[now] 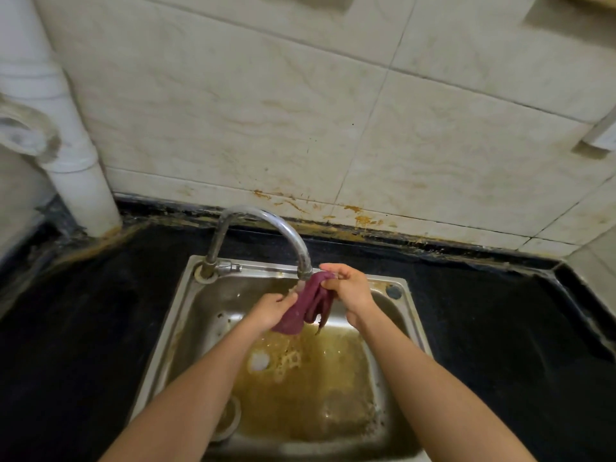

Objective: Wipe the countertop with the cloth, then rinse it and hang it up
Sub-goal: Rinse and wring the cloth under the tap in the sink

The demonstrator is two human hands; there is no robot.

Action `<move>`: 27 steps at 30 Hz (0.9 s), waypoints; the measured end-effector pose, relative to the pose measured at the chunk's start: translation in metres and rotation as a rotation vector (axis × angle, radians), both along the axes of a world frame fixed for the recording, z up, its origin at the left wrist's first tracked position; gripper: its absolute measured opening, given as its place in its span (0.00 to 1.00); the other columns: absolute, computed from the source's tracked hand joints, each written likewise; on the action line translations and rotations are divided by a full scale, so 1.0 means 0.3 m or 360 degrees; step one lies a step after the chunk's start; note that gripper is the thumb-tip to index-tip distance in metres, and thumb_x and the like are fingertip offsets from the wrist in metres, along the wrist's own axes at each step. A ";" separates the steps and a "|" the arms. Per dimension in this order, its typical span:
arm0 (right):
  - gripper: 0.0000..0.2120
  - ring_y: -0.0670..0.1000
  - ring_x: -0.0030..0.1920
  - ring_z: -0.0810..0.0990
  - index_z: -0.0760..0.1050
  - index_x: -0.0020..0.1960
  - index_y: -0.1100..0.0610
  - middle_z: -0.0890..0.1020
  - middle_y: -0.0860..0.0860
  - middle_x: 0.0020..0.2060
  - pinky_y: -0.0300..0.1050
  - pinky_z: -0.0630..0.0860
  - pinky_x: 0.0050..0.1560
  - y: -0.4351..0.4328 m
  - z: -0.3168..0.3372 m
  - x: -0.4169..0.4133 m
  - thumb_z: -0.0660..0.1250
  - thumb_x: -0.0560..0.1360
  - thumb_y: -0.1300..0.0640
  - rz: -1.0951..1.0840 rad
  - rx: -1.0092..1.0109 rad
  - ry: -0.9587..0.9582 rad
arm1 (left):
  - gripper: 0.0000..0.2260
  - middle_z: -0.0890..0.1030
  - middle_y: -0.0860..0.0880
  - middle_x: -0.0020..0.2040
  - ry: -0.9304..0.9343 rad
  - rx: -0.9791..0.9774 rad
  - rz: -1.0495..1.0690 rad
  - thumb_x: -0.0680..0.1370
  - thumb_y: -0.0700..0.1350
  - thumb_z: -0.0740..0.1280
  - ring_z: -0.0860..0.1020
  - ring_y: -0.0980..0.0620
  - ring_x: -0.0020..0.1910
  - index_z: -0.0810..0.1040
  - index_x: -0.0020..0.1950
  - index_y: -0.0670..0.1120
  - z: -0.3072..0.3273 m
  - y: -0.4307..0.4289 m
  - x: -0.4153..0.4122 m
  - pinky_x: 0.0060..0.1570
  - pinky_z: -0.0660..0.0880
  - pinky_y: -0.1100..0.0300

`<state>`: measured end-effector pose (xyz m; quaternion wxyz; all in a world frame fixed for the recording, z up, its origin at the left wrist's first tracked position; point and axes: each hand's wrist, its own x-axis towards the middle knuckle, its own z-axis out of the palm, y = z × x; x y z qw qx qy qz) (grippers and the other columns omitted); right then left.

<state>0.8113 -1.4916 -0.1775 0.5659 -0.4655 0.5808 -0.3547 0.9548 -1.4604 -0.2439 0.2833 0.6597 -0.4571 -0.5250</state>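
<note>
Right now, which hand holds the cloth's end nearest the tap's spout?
The right hand: it pinches the top end of the cloth beside the tap spout, while the left hand grips it lower down.

The bare left forearm (196,385) and right forearm (420,381) reach forward from the bottom edge and converge. The left grip (271,310) pinches the lower part of the cloth (311,306) between thumb and fingers. The right grip (348,288), set higher with fingers curled, holds its upper end.

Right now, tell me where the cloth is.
Centre of the head view: the cloth hangs under the tap, over the sink, gripped by the left hand and right hand.
</note>
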 end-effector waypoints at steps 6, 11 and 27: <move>0.16 0.50 0.37 0.77 0.77 0.44 0.61 0.80 0.54 0.36 0.36 0.76 0.35 0.004 -0.050 0.049 0.59 0.69 0.79 0.0091 0.0136 -0.0028 | 0.13 0.73 0.47 0.35 0.0058 -0.0177 0.0304 0.80 0.43 0.60 0.72 0.49 0.40 0.69 0.34 0.46 0.007 0.042 0.081 0.43 0.66 0.57; 0.17 0.51 0.35 0.77 0.75 0.41 0.58 0.79 0.53 0.33 0.41 0.76 0.38 0.015 -0.044 0.123 0.59 0.69 0.80 0.0295 0.0206 -0.0088 | 0.10 0.76 0.45 0.40 0.0436 -0.0187 0.0365 0.74 0.32 0.66 0.75 0.49 0.41 0.71 0.49 0.45 0.045 0.057 0.081 0.42 0.71 0.62; 0.14 0.44 0.35 0.73 0.73 0.41 0.55 0.77 0.49 0.35 0.30 0.71 0.30 0.047 -0.035 0.097 0.60 0.71 0.74 0.0441 0.0182 0.0236 | 0.09 0.76 0.46 0.36 0.0590 -0.0397 0.0628 0.75 0.35 0.65 0.74 0.50 0.36 0.69 0.39 0.44 0.132 0.055 0.035 0.36 0.69 0.59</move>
